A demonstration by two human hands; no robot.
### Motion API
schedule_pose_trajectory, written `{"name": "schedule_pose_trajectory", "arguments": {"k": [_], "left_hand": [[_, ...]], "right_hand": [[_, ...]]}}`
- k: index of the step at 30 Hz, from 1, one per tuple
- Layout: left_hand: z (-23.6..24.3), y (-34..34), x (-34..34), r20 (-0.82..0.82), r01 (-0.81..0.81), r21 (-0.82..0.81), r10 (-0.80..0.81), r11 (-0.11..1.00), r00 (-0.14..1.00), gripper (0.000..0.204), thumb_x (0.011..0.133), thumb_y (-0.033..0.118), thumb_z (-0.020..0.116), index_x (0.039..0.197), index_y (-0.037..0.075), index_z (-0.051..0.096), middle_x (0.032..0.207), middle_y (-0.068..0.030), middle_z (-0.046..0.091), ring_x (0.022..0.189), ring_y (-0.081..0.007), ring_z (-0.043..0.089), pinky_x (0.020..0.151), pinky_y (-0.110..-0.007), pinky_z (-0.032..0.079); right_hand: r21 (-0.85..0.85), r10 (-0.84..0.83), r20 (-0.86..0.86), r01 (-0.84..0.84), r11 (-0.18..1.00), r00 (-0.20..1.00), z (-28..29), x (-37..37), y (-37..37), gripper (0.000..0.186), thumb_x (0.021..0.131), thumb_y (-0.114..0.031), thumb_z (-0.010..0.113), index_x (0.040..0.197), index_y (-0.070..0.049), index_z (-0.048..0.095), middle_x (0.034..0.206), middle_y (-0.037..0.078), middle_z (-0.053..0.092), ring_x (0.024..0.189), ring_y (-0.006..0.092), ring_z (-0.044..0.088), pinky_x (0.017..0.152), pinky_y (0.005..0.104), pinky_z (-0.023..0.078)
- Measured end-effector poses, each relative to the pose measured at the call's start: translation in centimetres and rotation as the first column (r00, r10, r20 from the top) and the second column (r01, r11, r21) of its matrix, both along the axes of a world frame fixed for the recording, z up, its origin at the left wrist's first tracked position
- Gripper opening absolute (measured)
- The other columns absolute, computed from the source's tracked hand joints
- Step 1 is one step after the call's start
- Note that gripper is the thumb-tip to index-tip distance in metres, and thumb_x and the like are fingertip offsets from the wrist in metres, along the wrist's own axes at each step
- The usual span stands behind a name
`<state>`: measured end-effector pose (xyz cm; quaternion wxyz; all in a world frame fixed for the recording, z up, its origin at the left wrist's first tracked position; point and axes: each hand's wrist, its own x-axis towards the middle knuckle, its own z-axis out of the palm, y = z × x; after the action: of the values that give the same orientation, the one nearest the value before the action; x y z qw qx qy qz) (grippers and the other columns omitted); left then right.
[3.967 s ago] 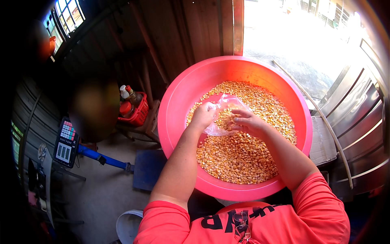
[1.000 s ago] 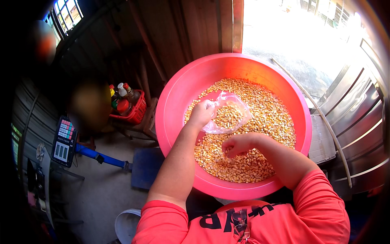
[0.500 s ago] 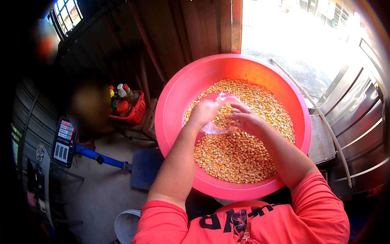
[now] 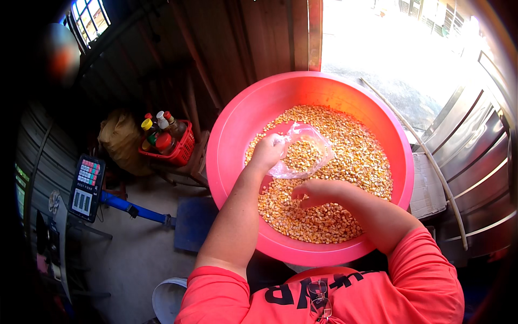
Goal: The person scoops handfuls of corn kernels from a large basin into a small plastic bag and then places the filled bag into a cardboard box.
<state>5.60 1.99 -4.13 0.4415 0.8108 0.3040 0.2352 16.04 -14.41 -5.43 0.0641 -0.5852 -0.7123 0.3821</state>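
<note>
A large pink plastic tub (image 4: 229, 141) in front of me holds a wide bed of loose yellow corn kernels (image 4: 353, 143). My left hand (image 4: 268, 151) is closed on the left edge of a clear plastic bag (image 4: 325, 152). The bag's mouth gapes toward me, and kernels show inside or through it. My right hand (image 4: 319, 191) hovers low over the kernels just nearer than the bag, fingers loosely curved and slightly apart. Whether its fingertips touch the corn I cannot tell, and its palm is hidden.
Left of the tub stand a red basket (image 4: 185, 147) of bottles, a tan sack (image 4: 123, 141) and a platform scale with a blue post (image 4: 135, 209). A white bucket (image 4: 167, 299) sits near my left side. A pole (image 4: 418, 137) leans beside a cardboard box (image 4: 429, 186) on the right.
My right hand has left the bag's side and come down nearer to me over the corn. The bag's mouth is spread wider, while my left hand stays at its edge.
</note>
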Motion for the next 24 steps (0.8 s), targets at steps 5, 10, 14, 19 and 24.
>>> {"name": "schedule_pose_trajectory", "arguments": {"k": [5,10,14,19,24], "left_hand": [[0.0,0.2,0.3,-0.045,0.010,-0.004,-0.010,1.000,0.999,0.017,0.081,0.016,0.055,0.087,0.000,0.061,0.076,-0.0094,0.063,0.070,-0.0138,0.058,0.065,-0.029,0.045],[0.5,-0.2,0.2,-0.039,0.005,0.005,-0.005,1.000,0.999,0.017,0.081,0.016,0.056,0.086,0.000,0.061,0.077,-0.0097,0.063,0.070,-0.0146,0.058,0.065,-0.030,0.045],[0.1,0.0,0.2,-0.031,0.018,-0.005,-0.018,1.000,0.999,0.017,0.081,0.015,0.056,0.086,0.000,0.061,0.076,-0.0095,0.064,0.070,-0.0144,0.058,0.065,-0.029,0.045],[-0.4,0.3,0.4,-0.008,0.018,-0.012,-0.018,1.000,1.000,0.017,0.081,0.016,0.056,0.086,0.001,0.061,0.075,-0.0088,0.063,0.070,-0.0125,0.057,0.065,-0.029,0.045],[-1.1,0.7,0.5,0.005,0.009,0.003,-0.009,1.000,1.000,0.017,0.080,0.017,0.057,0.085,0.001,0.061,0.074,-0.0075,0.063,0.070,-0.0099,0.055,0.065,-0.028,0.044]], "right_hand": [[-0.158,0.248,0.140,-0.226,0.961,0.959,-0.9,-1.9,-0.3,0.039,0.072,-0.023,0.063,0.107,-0.010,0.056,0.090,0.015,0.062,0.081,0.0268,0.061,0.073,0.0386,0.048],[-0.362,0.345,0.037,-0.309,0.879,0.938,-3.0,-2.7,-0.2,0.037,0.071,-0.020,0.063,0.105,-0.008,0.055,0.086,0.014,0.062,0.071,0.0247,0.061,0.059,0.0372,0.051],[-0.430,0.359,-0.010,-0.328,0.841,0.933,-3.3,-3.0,-0.2,0.033,0.072,-0.021,0.063,0.100,-0.006,0.054,0.082,0.013,0.061,0.067,0.0231,0.061,0.053,0.0346,0.051],[-0.346,0.238,-0.098,-0.257,0.902,0.966,-2.8,-1.8,-0.2,0.031,0.073,-0.018,0.063,0.099,-0.006,0.053,0.073,0.009,0.058,0.058,0.0186,0.056,0.049,0.0310,0.047],[-0.423,-0.314,-0.469,0.102,0.900,0.826,0.9,1.6,0.3,0.020,0.079,-0.014,0.061,0.096,-0.008,0.053,0.066,0.004,0.054,0.051,0.0114,0.049,0.043,0.0253,0.040]]}}
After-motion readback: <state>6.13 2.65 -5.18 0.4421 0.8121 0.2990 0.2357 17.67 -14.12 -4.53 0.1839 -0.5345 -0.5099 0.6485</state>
